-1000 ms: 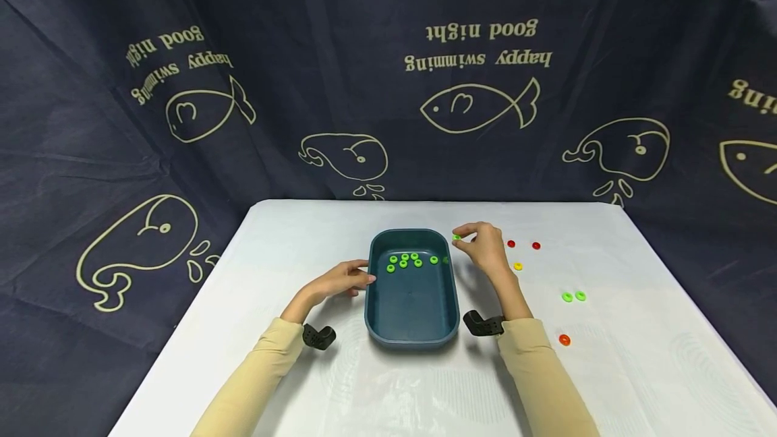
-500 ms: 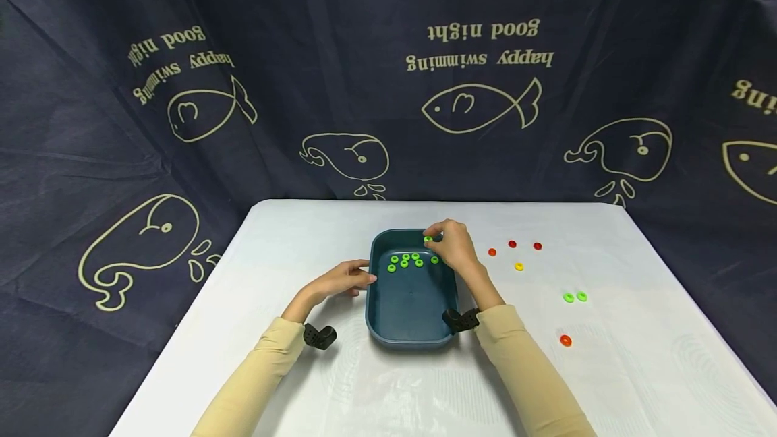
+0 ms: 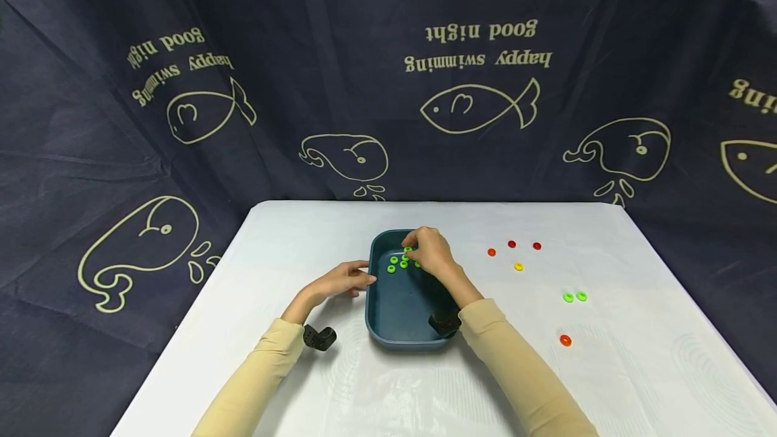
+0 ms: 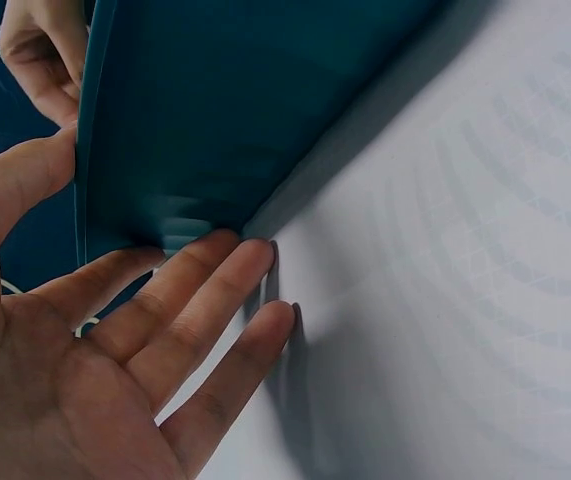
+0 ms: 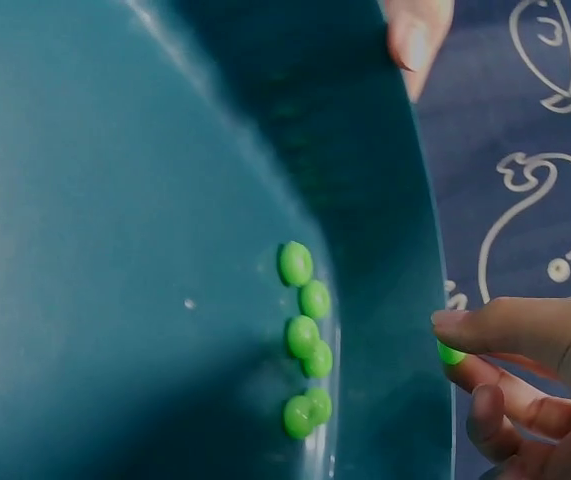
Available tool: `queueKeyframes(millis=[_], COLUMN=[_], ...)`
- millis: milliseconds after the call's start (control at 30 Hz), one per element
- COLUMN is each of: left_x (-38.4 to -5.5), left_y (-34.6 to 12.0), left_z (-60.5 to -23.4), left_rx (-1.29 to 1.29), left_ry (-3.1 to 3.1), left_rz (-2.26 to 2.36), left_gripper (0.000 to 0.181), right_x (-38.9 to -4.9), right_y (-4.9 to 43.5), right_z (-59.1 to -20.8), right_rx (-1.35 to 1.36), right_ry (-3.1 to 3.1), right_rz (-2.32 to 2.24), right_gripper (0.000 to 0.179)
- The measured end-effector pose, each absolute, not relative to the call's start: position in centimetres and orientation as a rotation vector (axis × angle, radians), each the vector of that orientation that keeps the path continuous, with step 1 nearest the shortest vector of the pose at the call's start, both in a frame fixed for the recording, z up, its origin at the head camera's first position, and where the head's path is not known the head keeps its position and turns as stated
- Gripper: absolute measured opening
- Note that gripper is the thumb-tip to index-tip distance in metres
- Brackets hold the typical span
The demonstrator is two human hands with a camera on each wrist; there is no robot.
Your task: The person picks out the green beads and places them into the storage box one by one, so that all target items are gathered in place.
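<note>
Green ring (image 5: 451, 352) pinched between thumb and fingertip of the right hand (image 3: 429, 248), held above the far end of the dark teal tray (image 3: 397, 309); this grip is narrowed to the ring's width. It would go best lowered close to the tray's floor beside the loose rings (image 5: 303, 337), also green, then released gently so that it neither bounces nor scatters them. The left hand (image 3: 341, 280), fingers loosely extended, touches the tray's left wall; light steadying there seems enough. Farther right, on the white counter (image 3: 303, 248), lie two more greens (image 3: 568, 297) and several red, orange and yellow rings. Half a second ago the right hand was at the tray's far right corner; it has shifted left, while left hand and tray look unmoved.
</note>
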State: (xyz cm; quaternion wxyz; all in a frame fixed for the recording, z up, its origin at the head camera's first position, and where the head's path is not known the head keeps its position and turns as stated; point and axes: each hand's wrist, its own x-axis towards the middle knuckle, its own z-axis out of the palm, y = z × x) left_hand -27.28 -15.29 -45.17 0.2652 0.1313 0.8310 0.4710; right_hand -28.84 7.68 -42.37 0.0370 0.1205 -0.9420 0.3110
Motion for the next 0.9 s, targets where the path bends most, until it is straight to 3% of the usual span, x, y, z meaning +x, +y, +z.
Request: queueKeyframes(millis=[900], left_x=[-27.4], left_y=[-15.3], left_z=[-45.6], left_rx=[0.33], left_ry=[2.234], left_rz=[1.29], left_gripper=[0.067], right_x=[-28.8], right_y=[6.3], right_z=[-44.8], right_rx=[0.518], right_ry=[-3.059], right_rz=[0.836], right_gripper=[0.012])
